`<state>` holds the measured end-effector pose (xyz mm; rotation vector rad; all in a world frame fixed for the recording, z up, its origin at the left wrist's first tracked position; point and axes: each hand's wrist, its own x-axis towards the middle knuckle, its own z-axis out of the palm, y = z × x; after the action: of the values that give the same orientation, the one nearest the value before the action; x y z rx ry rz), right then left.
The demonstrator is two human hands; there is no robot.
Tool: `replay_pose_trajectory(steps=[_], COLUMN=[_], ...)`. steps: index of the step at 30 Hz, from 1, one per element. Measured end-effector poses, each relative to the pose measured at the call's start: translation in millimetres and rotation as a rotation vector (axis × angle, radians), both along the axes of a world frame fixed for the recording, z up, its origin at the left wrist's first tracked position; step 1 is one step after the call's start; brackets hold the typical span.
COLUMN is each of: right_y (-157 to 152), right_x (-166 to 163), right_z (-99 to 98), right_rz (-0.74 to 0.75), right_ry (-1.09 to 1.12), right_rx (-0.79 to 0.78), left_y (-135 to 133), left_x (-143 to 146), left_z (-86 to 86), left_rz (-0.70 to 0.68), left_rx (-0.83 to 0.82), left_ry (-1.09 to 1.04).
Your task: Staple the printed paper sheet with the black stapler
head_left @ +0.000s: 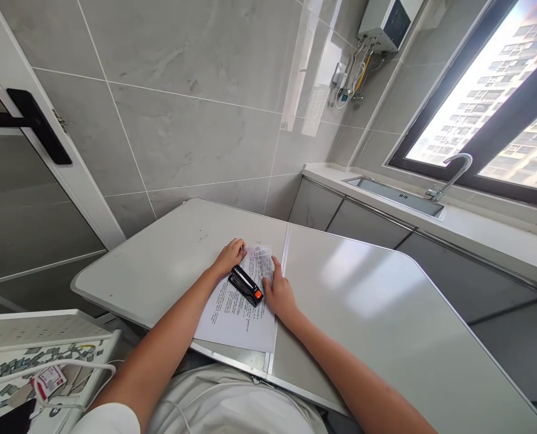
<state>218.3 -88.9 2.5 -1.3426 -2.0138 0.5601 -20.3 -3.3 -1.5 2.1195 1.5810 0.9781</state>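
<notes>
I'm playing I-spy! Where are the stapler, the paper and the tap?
stapler (244, 284): head view, middle of its black body.
paper (234, 322): head view, printed lower half.
tap (452, 179): head view, its slanted neck.

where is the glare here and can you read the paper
Head view: window blown out, glare on the table and wall tile; edges bow from the wide lens; paper under the left hand and right hand evenly lit, print too small to read.

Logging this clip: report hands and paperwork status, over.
Left hand on top corner of printed sheet, right hand on its right edge, both open. Black stapler lies on the sheet between them, ungripped. Small slips at its top.
</notes>
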Motion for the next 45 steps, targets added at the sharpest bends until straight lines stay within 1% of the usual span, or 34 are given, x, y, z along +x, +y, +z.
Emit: replay_pose_trajectory(steps=[2,5,8,12,15,18,22,25,28,30,31,33,35,36,37,39,40,42,45], right_y=[-10.1,-15.0,-12.2,-8.7,-10.1,-16.0,-25.1,-26.1,-21.4,-17.6,-16.3,-15.8,-18.9,-21.7,-24.9,-31.9,-35.0,-38.7,-35.1], right_x=[-5.4,-9.0,-7.7,0.8,14.6,34.5,65.2,86.8,103.2,109.6,111.1,110.5,105.2,101.1,96.4,86.3,81.7,74.8,73.5], right_z=[1.7,5.2,8.0,7.8,5.2,4.0,6.9,9.7,11.3,12.7,14.0,18.4,24.6,27.6,29.9,31.5,30.4,25.2,16.7], right_rz=[-0.006,0.015,0.018,0.025,0.025,-0.009,-0.047,-0.076,-0.094,-0.098,-0.117,-0.191,-0.219,-0.177,-0.097,0.092,0.159,0.206,0.163], right_ry=[-0.053,-0.118,-0.097,-0.07,-0.049,-0.03,-0.035,-0.059,-0.106,-0.155,-0.177,-0.185,-0.113,-0.061,-0.016,0.013,-0.004,-0.061,-0.067], right_rx=[0.027,0.057,0.055,0.057,0.074,0.068,0.053,0.027,-0.068,-0.094,-0.067,0.063,0.196,0.225,0.223,0.16,0.124,0.078,0.079], left_y=[0.1,0.5,0.0,-1.9,-2.6,-2.5,-2.9,-4.0,-7.2,-12.0,-15.2,-22.4,-28.9,-31.2,-32.6,-33.1,-32.6,-31.0,-29.9], left_x=[-0.3,-0.9,-0.2,2.2,3.5,4.2,5.0,5.5,7.3,10.1,12.0,16.4,20.7,22.4,23.8,25.3,25.5,25.1,24.2], left_z=[-0.4,-1.0,-0.9,0.0,-0.3,-1.7,-3.0,-1.7,3.2,8.9,12.2,19.1,24.8,26.7,27.8,28.3,27.9,26.8,26.6], left_rz=[0.028,0.093,0.128,0.122,0.117,0.114,0.094,0.069,0.018,-0.061,-0.124,-0.287,-0.445,-0.502,-0.539,-0.561,-0.56,-0.551,-0.546], left_rx=[0.007,0.018,0.019,0.014,0.009,0.008,-0.009,-0.025,-0.035,-0.046,-0.055,-0.089,-0.12,-0.126,-0.124,-0.105,-0.1,-0.1,-0.11], left_ry=[-0.025,-0.054,-0.078,-0.08,-0.065,-0.055,-0.041,-0.038,-0.042,-0.048,-0.052,-0.051,-0.019,0.01,0.041,0.089,0.103,0.113,0.119])
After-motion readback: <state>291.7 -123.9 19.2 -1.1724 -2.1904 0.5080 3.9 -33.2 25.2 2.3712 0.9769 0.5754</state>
